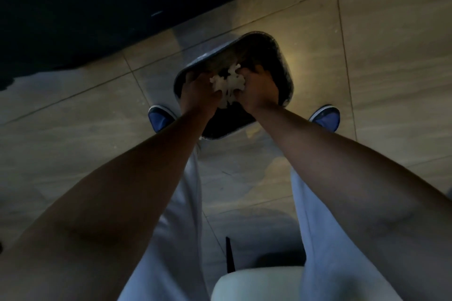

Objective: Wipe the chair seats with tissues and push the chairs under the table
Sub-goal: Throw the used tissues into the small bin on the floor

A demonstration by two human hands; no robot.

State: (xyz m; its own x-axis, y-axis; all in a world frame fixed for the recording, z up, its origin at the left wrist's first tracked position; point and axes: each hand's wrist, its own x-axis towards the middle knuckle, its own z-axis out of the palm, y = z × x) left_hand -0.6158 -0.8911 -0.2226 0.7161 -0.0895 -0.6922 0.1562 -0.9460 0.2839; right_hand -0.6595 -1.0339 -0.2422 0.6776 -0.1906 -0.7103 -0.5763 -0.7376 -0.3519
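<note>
A crumpled white tissue (pixel 227 85) is bunched between both of my hands, straight over a dark grey waste bin (pixel 276 61) on the tiled floor. My left hand (pixel 198 95) grips its left side and my right hand (pixel 256 93) grips its right side. The bin's inside is dark and I cannot make out its contents. At the bottom edge, between my legs, shows a pale chair seat (pixel 254 283) with a thin dark leg (pixel 229 254) beside it.
My feet in blue shoes (pixel 160 117) (pixel 326 117) stand on either side of the bin. A large dark mass (pixel 85 7) fills the upper left. Beige floor tiles (pixel 391 44) stretch to the right and behind the bin.
</note>
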